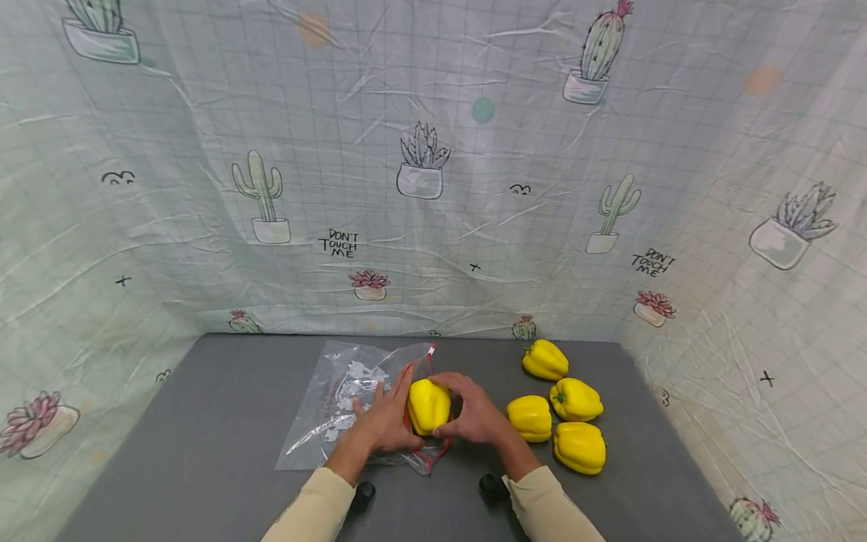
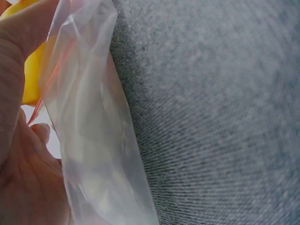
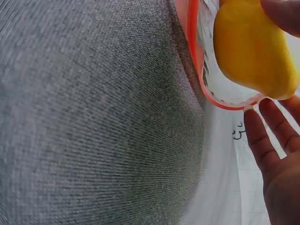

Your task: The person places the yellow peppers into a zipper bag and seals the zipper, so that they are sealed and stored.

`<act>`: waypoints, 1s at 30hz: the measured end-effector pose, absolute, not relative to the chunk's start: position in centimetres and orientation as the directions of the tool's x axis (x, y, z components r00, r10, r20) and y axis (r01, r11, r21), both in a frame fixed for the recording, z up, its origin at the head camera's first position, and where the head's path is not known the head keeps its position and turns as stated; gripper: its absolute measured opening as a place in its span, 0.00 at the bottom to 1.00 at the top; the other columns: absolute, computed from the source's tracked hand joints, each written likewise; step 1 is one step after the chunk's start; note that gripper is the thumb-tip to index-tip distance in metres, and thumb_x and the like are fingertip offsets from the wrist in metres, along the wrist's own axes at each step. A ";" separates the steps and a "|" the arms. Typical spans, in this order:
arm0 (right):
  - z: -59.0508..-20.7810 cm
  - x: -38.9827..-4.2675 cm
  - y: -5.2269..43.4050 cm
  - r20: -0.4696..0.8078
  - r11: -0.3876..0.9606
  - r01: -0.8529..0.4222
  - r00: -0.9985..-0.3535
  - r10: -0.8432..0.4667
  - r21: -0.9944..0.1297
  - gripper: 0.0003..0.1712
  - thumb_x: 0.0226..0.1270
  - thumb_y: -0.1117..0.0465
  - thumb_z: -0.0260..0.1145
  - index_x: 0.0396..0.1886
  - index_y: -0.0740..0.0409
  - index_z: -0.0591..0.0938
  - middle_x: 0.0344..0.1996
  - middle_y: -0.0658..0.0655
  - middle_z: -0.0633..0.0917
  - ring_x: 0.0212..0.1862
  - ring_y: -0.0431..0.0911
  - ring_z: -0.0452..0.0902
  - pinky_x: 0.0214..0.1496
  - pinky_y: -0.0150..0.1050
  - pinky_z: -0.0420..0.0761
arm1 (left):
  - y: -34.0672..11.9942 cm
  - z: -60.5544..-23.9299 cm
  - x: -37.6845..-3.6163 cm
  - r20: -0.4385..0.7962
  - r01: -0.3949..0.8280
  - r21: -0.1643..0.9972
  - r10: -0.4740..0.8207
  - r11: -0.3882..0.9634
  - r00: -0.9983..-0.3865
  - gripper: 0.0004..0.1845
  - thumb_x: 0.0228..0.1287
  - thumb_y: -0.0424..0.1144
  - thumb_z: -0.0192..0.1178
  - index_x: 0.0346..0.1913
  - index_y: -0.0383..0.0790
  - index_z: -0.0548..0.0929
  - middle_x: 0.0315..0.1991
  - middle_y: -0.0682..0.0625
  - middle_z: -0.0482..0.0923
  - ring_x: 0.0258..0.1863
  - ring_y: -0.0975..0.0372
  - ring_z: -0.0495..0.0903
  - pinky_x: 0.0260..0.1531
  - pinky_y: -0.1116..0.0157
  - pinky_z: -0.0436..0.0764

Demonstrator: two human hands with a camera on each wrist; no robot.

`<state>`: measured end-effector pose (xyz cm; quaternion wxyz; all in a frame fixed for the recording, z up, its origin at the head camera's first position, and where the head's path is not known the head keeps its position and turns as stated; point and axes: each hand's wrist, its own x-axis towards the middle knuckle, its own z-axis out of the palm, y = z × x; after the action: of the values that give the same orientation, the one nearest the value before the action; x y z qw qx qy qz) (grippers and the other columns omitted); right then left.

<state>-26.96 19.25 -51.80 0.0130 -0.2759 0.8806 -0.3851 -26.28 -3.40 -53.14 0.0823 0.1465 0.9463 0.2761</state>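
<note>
The right hand point(image 1: 477, 414) curls its thumb and fingers around a yellow pepper point(image 1: 429, 407) at the red mouth of a clear bag point(image 1: 317, 421), about midway between the bench's point(image 1: 217, 452) left and right edges. The left hand point(image 1: 384, 426) touches the bag, fingers spread. Behind the back edge, a sheet point(image 1: 433, 233) says "DON'T TOUCH ME."

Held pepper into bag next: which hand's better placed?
Right, likely: the right hand grips the yellow pepper at the mouth of the plastic bag; the left hand, fingers spread on the bag, seems better for steadying it.
</note>
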 end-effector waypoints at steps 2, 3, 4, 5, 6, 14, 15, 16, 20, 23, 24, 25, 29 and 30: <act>-51.8 -27.0 19.2 0.193 0.567 -0.481 -0.848 -0.493 -0.668 0.48 0.50 0.56 0.84 0.73 0.53 0.75 0.69 0.58 0.78 0.61 0.52 0.75 0.60 0.50 0.82 | -3.4 -53.1 -26.3 -0.071 0.235 0.548 0.325 0.803 -0.943 0.74 0.43 0.56 0.80 0.86 0.56 0.37 0.87 0.51 0.47 0.81 0.29 0.50 0.61 0.13 0.44; -51.8 -27.0 19.1 0.191 0.576 -0.480 -0.851 -0.490 -0.661 0.48 0.50 0.55 0.84 0.73 0.54 0.75 0.68 0.58 0.79 0.61 0.52 0.75 0.61 0.52 0.81 | -3.4 -53.1 -26.3 -0.071 0.236 0.548 0.325 0.803 -0.943 0.74 0.43 0.56 0.80 0.86 0.56 0.37 0.87 0.51 0.47 0.81 0.29 0.50 0.61 0.13 0.44; -51.8 -27.0 19.0 0.189 0.588 -0.478 -0.854 -0.485 -0.653 0.48 0.50 0.55 0.84 0.73 0.54 0.75 0.68 0.58 0.79 0.61 0.52 0.75 0.62 0.53 0.80 | -3.4 -53.1 -26.3 -0.070 0.236 0.549 0.326 0.802 -0.943 0.74 0.43 0.56 0.80 0.86 0.55 0.38 0.87 0.51 0.47 0.81 0.29 0.50 0.61 0.13 0.44; -51.8 -27.1 18.8 0.188 0.594 -0.476 -0.857 -0.481 -0.649 0.48 0.51 0.55 0.84 0.73 0.55 0.75 0.68 0.58 0.79 0.61 0.53 0.75 0.63 0.54 0.80 | -3.4 -53.1 -26.3 -0.072 0.235 0.549 0.326 0.802 -0.943 0.73 0.44 0.56 0.80 0.86 0.56 0.38 0.87 0.51 0.47 0.81 0.29 0.50 0.61 0.13 0.43; -51.8 -27.1 18.7 0.187 0.602 -0.472 -0.860 -0.474 -0.644 0.48 0.51 0.55 0.84 0.73 0.55 0.75 0.68 0.59 0.79 0.61 0.53 0.75 0.64 0.55 0.79 | -3.4 -53.1 -26.3 -0.074 0.234 0.548 0.325 0.803 -0.943 0.73 0.44 0.56 0.80 0.86 0.55 0.38 0.87 0.51 0.46 0.81 0.29 0.50 0.61 0.13 0.43; -52.0 -27.3 17.8 0.203 0.601 -0.404 -0.904 -0.375 -0.689 0.46 0.54 0.58 0.83 0.72 0.58 0.74 0.67 0.63 0.75 0.59 0.54 0.76 0.62 0.54 0.80 | -3.4 -53.1 -26.4 -0.076 0.231 0.545 0.323 0.806 -0.943 0.73 0.43 0.56 0.80 0.86 0.54 0.40 0.87 0.52 0.44 0.80 0.28 0.51 0.60 0.13 0.43; -52.1 -27.3 17.7 0.204 0.602 -0.393 -0.911 -0.359 -0.695 0.46 0.55 0.58 0.84 0.72 0.59 0.73 0.66 0.63 0.74 0.57 0.54 0.77 0.61 0.53 0.81 | -3.4 -53.1 -26.4 -0.075 0.230 0.549 0.322 0.803 -0.944 0.73 0.43 0.55 0.80 0.86 0.54 0.40 0.87 0.52 0.44 0.80 0.28 0.51 0.60 0.13 0.43; -52.3 -27.2 17.7 0.200 0.599 -0.377 -0.918 -0.342 -0.706 0.46 0.55 0.58 0.83 0.71 0.60 0.73 0.65 0.64 0.74 0.56 0.54 0.78 0.60 0.53 0.82 | -3.3 -53.1 -26.4 -0.074 0.229 0.554 0.321 0.800 -0.944 0.73 0.43 0.55 0.80 0.86 0.55 0.40 0.87 0.52 0.44 0.80 0.28 0.51 0.60 0.13 0.43; -52.8 -27.1 17.5 0.175 0.574 -0.321 -0.939 -0.295 -0.753 0.45 0.56 0.58 0.83 0.70 0.62 0.69 0.60 0.65 0.75 0.51 0.53 0.82 0.53 0.50 0.86 | -3.3 -53.1 -26.3 -0.071 0.223 0.565 0.316 0.794 -0.946 0.73 0.43 0.54 0.80 0.86 0.55 0.39 0.87 0.53 0.43 0.80 0.29 0.51 0.61 0.13 0.44; -52.8 -27.1 17.4 0.168 0.545 -0.307 -0.942 -0.290 -0.780 0.44 0.57 0.59 0.82 0.69 0.62 0.70 0.57 0.65 0.76 0.50 0.54 0.84 0.52 0.49 0.87 | -3.3 -53.1 -26.3 -0.072 0.217 0.570 0.311 0.792 -0.948 0.73 0.43 0.53 0.80 0.86 0.55 0.38 0.88 0.54 0.41 0.80 0.29 0.51 0.62 0.14 0.45; -52.8 -27.1 17.3 0.169 0.538 -0.307 -0.942 -0.291 -0.785 0.43 0.57 0.59 0.82 0.69 0.62 0.70 0.56 0.64 0.77 0.49 0.54 0.84 0.52 0.48 0.88 | -3.3 -53.0 -26.3 -0.069 0.217 0.571 0.310 0.791 -0.948 0.73 0.43 0.52 0.80 0.86 0.55 0.38 0.88 0.55 0.40 0.80 0.29 0.51 0.61 0.14 0.45; -52.8 -27.1 17.2 0.169 0.536 -0.308 -0.941 -0.293 -0.786 0.43 0.57 0.59 0.82 0.69 0.62 0.71 0.56 0.63 0.78 0.49 0.54 0.84 0.51 0.47 0.88 | -3.3 -53.0 -26.3 -0.068 0.216 0.573 0.309 0.790 -0.948 0.73 0.43 0.52 0.80 0.86 0.55 0.38 0.88 0.55 0.40 0.80 0.29 0.51 0.61 0.14 0.45; -52.7 -27.1 17.0 0.159 0.558 -0.305 -0.942 -0.295 -0.772 0.43 0.59 0.57 0.81 0.71 0.58 0.71 0.56 0.60 0.82 0.47 0.52 0.83 0.48 0.39 0.86 | -3.4 -53.0 -26.4 -0.060 0.221 0.582 0.313 0.782 -0.948 0.73 0.44 0.51 0.80 0.86 0.55 0.37 0.88 0.57 0.38 0.80 0.29 0.52 0.61 0.13 0.45; -52.6 -27.1 17.0 0.156 0.569 -0.306 -0.942 -0.297 -0.763 0.43 0.60 0.56 0.81 0.72 0.57 0.71 0.56 0.59 0.82 0.47 0.51 0.83 0.48 0.38 0.85 | -3.4 -53.0 -26.4 -0.057 0.223 0.583 0.313 0.781 -0.948 0.73 0.44 0.51 0.80 0.86 0.55 0.37 0.88 0.57 0.38 0.80 0.29 0.52 0.60 0.13 0.45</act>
<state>-27.11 16.95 -52.61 -0.0054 -0.1701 0.8857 -0.4318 -26.37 -3.35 -52.97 0.0755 0.1427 0.9406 0.2985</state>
